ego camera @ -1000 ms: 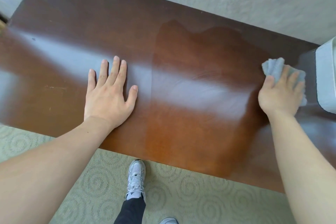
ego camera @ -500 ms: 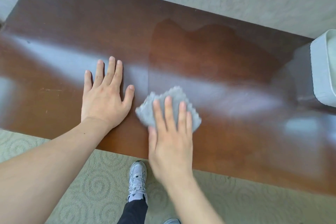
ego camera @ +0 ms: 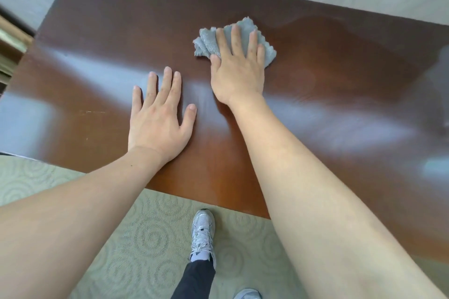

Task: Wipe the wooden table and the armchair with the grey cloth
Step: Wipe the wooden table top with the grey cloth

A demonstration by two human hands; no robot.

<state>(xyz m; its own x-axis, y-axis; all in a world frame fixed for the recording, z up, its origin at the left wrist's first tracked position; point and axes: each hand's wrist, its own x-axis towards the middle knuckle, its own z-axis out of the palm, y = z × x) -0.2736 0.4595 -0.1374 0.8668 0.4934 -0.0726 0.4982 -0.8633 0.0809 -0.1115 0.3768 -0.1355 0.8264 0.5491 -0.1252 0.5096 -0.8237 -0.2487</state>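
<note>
One wooden table [ego camera: 315, 85], one grey cloth [ego camera: 211, 43] and two bare hands are showing; below the table's near edge one pale patterned carpet [ego camera: 136, 233] is lying, with two pale trainers on it, one whole [ego camera: 202, 230] and one cut off by the bottom border [ego camera: 246, 294], and one dark trouser leg [ego camera: 194, 281] is rising from the whole trainer.

The right hand [ego camera: 237, 73] is lying palm down on the cloth, its fingers [ego camera: 235, 40] stretched out straight and slightly apart, not curled around anything. It is pressing the cloth flat against the table top rather than pinching it. The cloth is bunching out from under the fingers on the thumb side and toward the table's far edge, and a corner is also peeking out beside the little finger. The cloth is sitting nearer the table's far edge than its near edge, and roughly midway along the visible length of the table.

The left hand [ego camera: 159, 118] is resting flat on the bare table top, fingers spread wide, holding nothing. It is lying nearer the table's near edge than the cloth, with its thumb pointing toward the right forearm, close to it but apart. The cloth is lying well clear of this hand, beyond its fingertips and off to the thumb side.

Pale glare is streaking across the glossy table top on both sides of the hands.
</note>
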